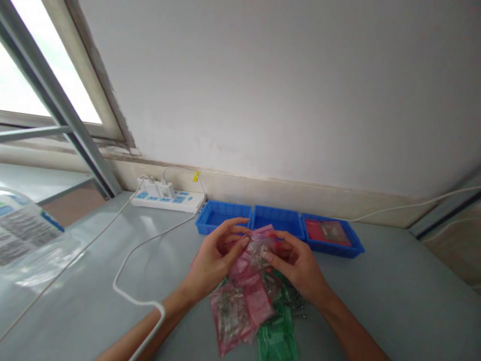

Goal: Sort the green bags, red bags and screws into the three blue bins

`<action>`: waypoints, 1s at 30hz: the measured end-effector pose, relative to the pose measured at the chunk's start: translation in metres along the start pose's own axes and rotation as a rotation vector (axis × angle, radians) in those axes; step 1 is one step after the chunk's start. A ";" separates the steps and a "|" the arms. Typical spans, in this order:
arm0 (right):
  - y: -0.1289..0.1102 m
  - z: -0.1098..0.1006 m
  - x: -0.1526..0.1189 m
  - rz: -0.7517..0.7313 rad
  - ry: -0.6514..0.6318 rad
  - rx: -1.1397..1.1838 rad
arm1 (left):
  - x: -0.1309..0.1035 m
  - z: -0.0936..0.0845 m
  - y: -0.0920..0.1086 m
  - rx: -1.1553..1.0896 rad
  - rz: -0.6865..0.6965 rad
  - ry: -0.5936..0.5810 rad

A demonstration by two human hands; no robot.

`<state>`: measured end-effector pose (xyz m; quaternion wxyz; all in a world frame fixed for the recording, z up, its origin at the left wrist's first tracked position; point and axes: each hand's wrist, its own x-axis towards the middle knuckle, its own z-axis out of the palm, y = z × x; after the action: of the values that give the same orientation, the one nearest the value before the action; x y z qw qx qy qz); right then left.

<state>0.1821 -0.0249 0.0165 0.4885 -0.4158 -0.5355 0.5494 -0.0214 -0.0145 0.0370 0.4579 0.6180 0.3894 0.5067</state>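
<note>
hands (255, 265) half-closed, pinching pink bag (256, 253)

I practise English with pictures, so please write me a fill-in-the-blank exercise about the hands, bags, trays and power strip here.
The left hand and right hand hold a bag whose colour is ____.
The number of blue trays is ____.
The power strip is to the ____ of the trays.
A pink packet lies in the tray at the row's ____ end.

pink; three; left; right
</note>
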 end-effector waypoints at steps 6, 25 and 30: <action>-0.003 -0.002 0.000 -0.082 0.069 -0.045 | -0.002 0.000 -0.011 0.047 -0.124 -0.037; -0.025 -0.118 0.014 -0.540 0.754 -0.829 | -0.013 0.000 -0.013 0.866 0.532 -0.455; -0.010 -0.135 0.015 -0.356 0.657 -1.331 | -0.013 0.004 -0.021 0.847 0.522 -0.441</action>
<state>0.3124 0.0139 0.0168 0.3500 -0.6720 -0.6399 -0.1282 -0.0200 -0.0214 0.0130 0.0986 0.9163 0.2878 0.2606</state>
